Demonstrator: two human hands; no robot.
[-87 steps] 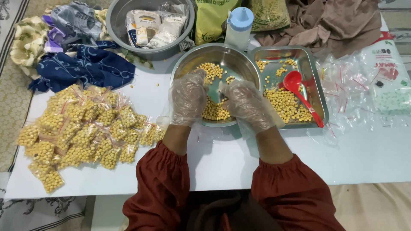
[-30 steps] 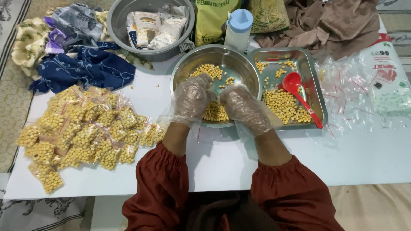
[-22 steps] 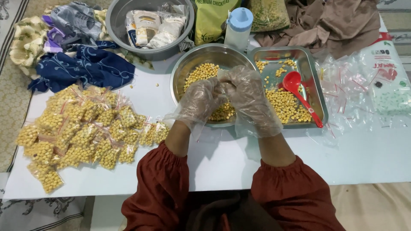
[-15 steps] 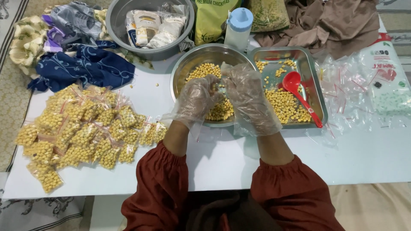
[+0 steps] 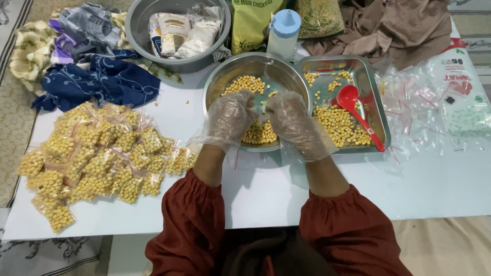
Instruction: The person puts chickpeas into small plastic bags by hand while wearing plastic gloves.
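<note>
Small clear bag (image 5: 261, 105), pinched between both gloved grips, over round steel bowl (image 5: 225, 82)

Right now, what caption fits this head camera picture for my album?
Gloved left hand and right hand meet over a round metal bowl of yellow chickpeas.
</note>
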